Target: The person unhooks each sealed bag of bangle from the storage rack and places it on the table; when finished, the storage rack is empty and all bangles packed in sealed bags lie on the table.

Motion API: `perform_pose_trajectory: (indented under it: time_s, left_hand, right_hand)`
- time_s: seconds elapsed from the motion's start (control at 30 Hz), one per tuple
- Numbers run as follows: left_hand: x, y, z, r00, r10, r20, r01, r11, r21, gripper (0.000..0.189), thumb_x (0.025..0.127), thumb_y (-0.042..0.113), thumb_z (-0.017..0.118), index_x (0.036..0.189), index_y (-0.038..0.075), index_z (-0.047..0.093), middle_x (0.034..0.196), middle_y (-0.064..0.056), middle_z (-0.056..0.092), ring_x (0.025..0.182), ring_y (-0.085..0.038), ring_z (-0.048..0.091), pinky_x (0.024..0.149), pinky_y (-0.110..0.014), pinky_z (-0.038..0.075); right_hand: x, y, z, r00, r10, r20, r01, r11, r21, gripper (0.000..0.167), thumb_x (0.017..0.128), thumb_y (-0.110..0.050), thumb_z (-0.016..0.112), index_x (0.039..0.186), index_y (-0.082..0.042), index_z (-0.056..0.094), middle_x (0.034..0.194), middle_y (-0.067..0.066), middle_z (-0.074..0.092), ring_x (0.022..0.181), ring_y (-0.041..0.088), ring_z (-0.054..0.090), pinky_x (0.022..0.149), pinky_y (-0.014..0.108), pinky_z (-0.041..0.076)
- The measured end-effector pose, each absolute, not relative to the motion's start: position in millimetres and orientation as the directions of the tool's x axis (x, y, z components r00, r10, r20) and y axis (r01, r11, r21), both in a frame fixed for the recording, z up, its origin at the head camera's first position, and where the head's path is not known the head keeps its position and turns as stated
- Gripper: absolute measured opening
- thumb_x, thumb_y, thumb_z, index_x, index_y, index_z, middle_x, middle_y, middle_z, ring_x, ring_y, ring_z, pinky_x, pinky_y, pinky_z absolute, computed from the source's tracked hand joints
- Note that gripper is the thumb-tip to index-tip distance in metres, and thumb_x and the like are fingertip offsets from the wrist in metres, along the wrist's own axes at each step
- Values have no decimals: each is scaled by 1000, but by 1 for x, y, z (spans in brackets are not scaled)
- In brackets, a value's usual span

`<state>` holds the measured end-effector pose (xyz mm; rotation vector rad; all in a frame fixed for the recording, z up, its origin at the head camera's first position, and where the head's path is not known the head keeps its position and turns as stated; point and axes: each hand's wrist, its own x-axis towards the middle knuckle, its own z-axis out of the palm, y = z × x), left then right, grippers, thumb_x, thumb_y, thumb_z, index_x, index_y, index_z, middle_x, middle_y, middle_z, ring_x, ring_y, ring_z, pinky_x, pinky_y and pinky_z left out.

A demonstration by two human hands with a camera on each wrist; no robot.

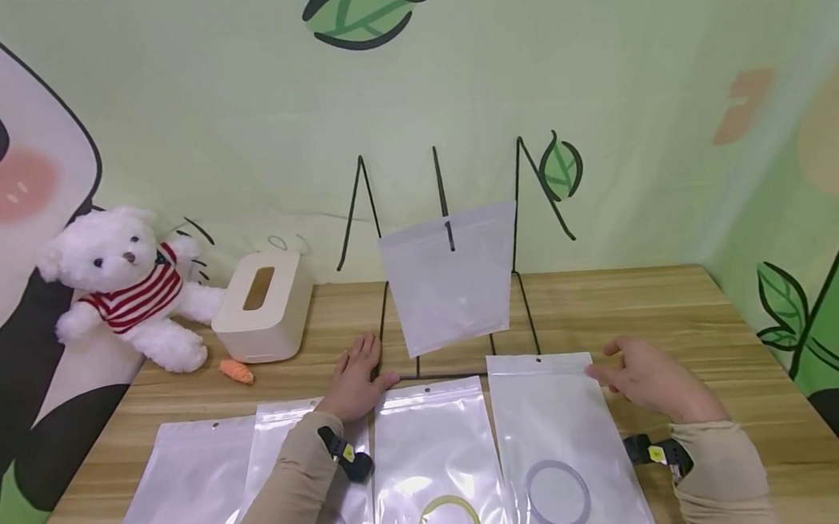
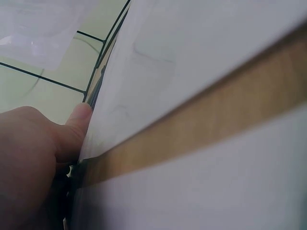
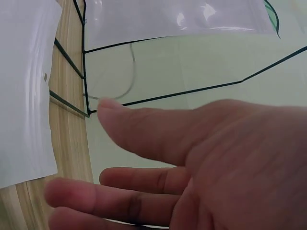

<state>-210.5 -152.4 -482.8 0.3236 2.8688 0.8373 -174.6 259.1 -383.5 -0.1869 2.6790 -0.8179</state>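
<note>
Several white zip bags lie in a row on the table, each with a ring showing through it where visible. My left hand (image 1: 355, 382) rests with outstretched fingers at the left foot of a black wire rack (image 1: 385, 320), between two bags. Its thumb is beside the top of the middle zip bag (image 1: 431, 446). By the top right corner of the rightmost zip bag (image 1: 555, 414), my right hand (image 1: 646, 380) has its fingers loosely bent. Nothing sits between its thumb and fingers in the right wrist view. One zip bag (image 1: 453, 284) hangs on the rack's middle hook.
A white teddy bear (image 1: 136, 287) in a striped shirt sits at the back left, beside a white tissue box (image 1: 260, 320). A small orange object (image 1: 236, 372) lies before them. Behind the wooden table (image 1: 624, 301) stands a printed green backdrop (image 1: 637, 160).
</note>
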Motion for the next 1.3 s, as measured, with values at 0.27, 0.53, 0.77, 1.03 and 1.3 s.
perform_pose_trajectory:
  time_s: [0.27, 0.53, 0.77, 1.03, 1.3]
  left_hand:
    - [-211, -153, -483, -968, 244, -66, 169, 819, 549, 76, 99, 34, 54, 151, -6, 15, 159, -20, 8, 147, -33, 1, 117, -53, 1]
    - [-211, -153, -483, -967, 242, -75, 162, 820, 549, 76, 100, 36, 53, 151, -6, 16, 160, -19, 8, 148, -32, 1, 117, -51, 1]
    - [-211, -154, -485, -970, 233, -76, 153, 817, 556, 76, 99, 36, 54, 151, -5, 16, 160, -18, 8, 148, -31, 1, 117, -50, 0]
    - [-210, -154, -486, -970, 238, -57, 168, 816, 553, 76, 99, 35, 55, 151, -6, 17, 159, -20, 10, 147, -33, 3, 117, -52, 1]
    - [-211, -154, -485, -969, 239, -60, 166, 814, 556, 76, 99, 35, 55, 151, -6, 18, 159, -20, 10, 147, -33, 3, 117, -52, 1]
  right_hand:
    - [-175, 255, -384, -953, -228, -199, -82, 828, -554, 68, 98, -42, 55, 134, 13, 42, 99, 16, 64, 81, 21, 60, 67, 38, 52]
    - [-175, 243, -384, -972, -234, 24, -197, 752, -629, 62, 100, -44, 50, 138, 4, 43, 122, 21, 58, 107, 33, 56, 87, 48, 50]
    - [-176, 229, -384, -942, -259, 215, -334, 647, -686, 48, 100, -38, 53, 132, -3, 50, 147, 19, 39, 132, 41, 38, 102, 60, 35]
    - [-178, 217, -388, -920, -284, 269, -390, 608, -691, 57, 100, -36, 54, 146, -5, 39, 155, 17, 28, 138, 42, 29, 104, 63, 31]
    - [-180, 208, -394, -912, -314, 266, -407, 594, -694, 60, 99, -34, 56, 148, -6, 36, 154, 17, 31, 139, 38, 29, 107, 61, 29]
